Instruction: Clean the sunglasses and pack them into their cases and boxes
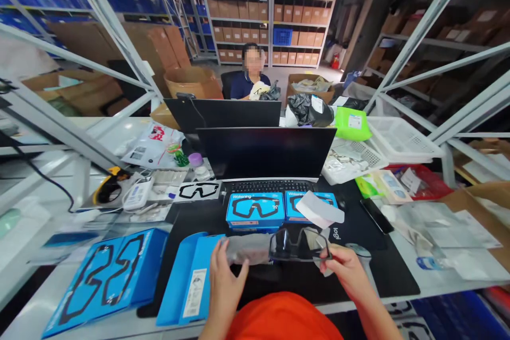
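Both my hands hold a pair of dark safety goggles [298, 244] over the black desk mat [390, 271]. My left hand [226, 272] grips a grey cloth pouch [247, 248] that covers the goggles' left end. My right hand [346, 268] pinches the goggles' right side. Just beyond the goggles lie two blue goggle boxes [255, 211] with a white folded paper [319, 210] resting on the right one. An open blue box [187, 281] lies to the left of my left hand.
A keyboard [271, 186] and monitor [266, 151] stand behind the boxes. A flat blue box [107, 276] lies front left. A phone [376, 215] and plastic sleeves [442, 234] lie right. White baskets [398, 138] sit back right. Another person [250, 77] sits opposite.
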The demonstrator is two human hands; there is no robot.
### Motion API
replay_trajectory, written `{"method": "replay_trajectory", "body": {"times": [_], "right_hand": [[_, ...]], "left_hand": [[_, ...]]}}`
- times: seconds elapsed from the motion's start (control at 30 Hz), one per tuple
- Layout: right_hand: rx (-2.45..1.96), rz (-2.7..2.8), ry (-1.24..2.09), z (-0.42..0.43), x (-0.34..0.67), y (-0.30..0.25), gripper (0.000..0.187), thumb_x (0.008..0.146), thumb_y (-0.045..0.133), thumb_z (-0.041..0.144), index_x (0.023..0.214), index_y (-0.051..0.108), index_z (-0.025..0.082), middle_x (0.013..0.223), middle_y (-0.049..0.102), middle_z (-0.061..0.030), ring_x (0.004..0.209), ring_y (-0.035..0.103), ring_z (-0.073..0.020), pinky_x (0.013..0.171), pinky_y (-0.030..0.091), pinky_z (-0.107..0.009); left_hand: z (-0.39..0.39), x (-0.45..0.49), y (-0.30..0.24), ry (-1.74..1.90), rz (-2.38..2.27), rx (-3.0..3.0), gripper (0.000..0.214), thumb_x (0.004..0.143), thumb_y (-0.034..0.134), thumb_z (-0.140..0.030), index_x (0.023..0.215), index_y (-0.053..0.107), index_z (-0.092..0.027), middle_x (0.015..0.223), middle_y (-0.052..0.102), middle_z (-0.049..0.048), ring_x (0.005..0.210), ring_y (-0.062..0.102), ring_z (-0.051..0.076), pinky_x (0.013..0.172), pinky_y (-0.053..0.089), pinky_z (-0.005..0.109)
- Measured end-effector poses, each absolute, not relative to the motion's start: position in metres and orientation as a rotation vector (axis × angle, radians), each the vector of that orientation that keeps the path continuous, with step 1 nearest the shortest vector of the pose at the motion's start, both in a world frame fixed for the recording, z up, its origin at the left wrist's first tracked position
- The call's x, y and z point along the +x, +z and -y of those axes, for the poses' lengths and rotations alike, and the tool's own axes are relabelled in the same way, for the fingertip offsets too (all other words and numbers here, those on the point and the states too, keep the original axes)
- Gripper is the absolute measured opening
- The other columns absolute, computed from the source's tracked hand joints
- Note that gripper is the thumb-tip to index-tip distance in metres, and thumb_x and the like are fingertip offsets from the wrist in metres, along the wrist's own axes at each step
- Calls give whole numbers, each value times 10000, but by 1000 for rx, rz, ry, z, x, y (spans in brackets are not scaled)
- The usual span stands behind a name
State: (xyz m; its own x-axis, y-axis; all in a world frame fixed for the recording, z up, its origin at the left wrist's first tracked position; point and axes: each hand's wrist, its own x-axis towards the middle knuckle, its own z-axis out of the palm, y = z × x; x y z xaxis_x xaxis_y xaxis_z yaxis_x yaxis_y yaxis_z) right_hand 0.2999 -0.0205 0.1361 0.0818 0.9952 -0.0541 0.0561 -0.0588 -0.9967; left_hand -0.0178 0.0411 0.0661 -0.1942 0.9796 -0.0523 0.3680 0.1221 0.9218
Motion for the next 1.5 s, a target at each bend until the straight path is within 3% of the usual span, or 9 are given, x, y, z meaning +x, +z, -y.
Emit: {"method": "replay_trajectory", "body": {"times": [0.13, 0.43, 0.6, 1.0, 1.2, 1.3, 1.37, 1.43, 1.5], "right_hand": [[-1254, 1148, 1173, 17, 276, 135, 263, 764, 738, 444, 722, 737, 184, 560, 656, -28, 559, 590, -189, 620, 475, -305], [-1056, 937, 1327, 14, 233, 122, 319, 801, 745, 503, 794, 713, 185, 571, 603, 8, 553, 551, -147, 606, 449, -267], [-962, 551, 1431, 9, 216, 122, 381, 773, 777, 550, 773, 642, 193, 886, 673, -47, 773, 611, -170, 728, 498, -288], [-973, 686, 1584, 1, 238, 133, 472, 695, 844, 561, 829, 626, 165, 625, 644, 0, 569, 581, -112, 566, 440, -208], [-922, 862, 1750, -1, 263, 148, 576, 666, 826, 618, 969, 652, 160, 548, 583, 49, 409, 529, -95, 447, 358, -194], [-1030, 1011, 1625, -3, 268, 161, 459, 759, 779, 553, 988, 680, 168, 593, 663, 2, 511, 609, -136, 528, 422, -223], [-1150, 1166, 1393, -3, 267, 170, 322, 835, 726, 487, 934, 712, 180, 655, 713, -35, 605, 650, -171, 599, 469, -261], [-1249, 1360, 1084, -2, 262, 175, 216, 880, 695, 402, 844, 739, 194, 737, 749, -64, 693, 685, -205, 653, 496, -289], [-1260, 1535, 828, -1, 256, 175, 167, 905, 676, 319, 807, 755, 209, 795, 770, -78, 765, 719, -233, 686, 513, -299]], "left_hand": [[-31, -4, 96, 894, -1197, 1118, 700, 623, 858, -415, 1242, 592, -226, 1356, 604, 165, 1261, 573, 358, 1096, 421, 519], [-22, 14, 130, 1002, -863, 564, 367, 653, 883, -389, 933, 741, -197, 1066, 751, 85, 1079, 683, 300, 1058, 473, 457], [-29, 15, 146, 1064, -832, 543, 350, 580, 928, -384, 754, 722, -161, 829, 757, 73, 893, 722, 259, 889, 569, 384], [-39, 16, 153, 1038, -891, 425, 485, 498, 958, -450, 667, 619, -147, 546, 602, -32, 506, 582, 94, 519, 507, 204], [-41, 1, 148, 886, -882, 458, 539, 532, 897, -592, 745, 673, -150, 439, 477, -87, 319, 350, 2, 340, 264, 126], [-49, -4, 146, 804, -985, 692, 564, 503, 875, -649, 711, 684, -161, 494, 609, -9, 390, 527, 87, 396, 410, 183], [-54, -6, 146, 872, -1146, 878, 614, 456, 892, -643, 831, 736, -183, 741, 751, 75, 677, 711, 208, 612, 566, 270], [-54, -5, 148, 975, -1308, 1027, 682, 474, 873, -661, 973, 756, -212, 1067, 762, 126, 1058, 691, 314, 910, 560, 383], [-49, -1, 151, 996, -1317, 1080, 699, 579, 777, -733, 1054, 752, -221, 1233, 707, 144, 1222, 606, 354, 1073, 462, 462]]}}
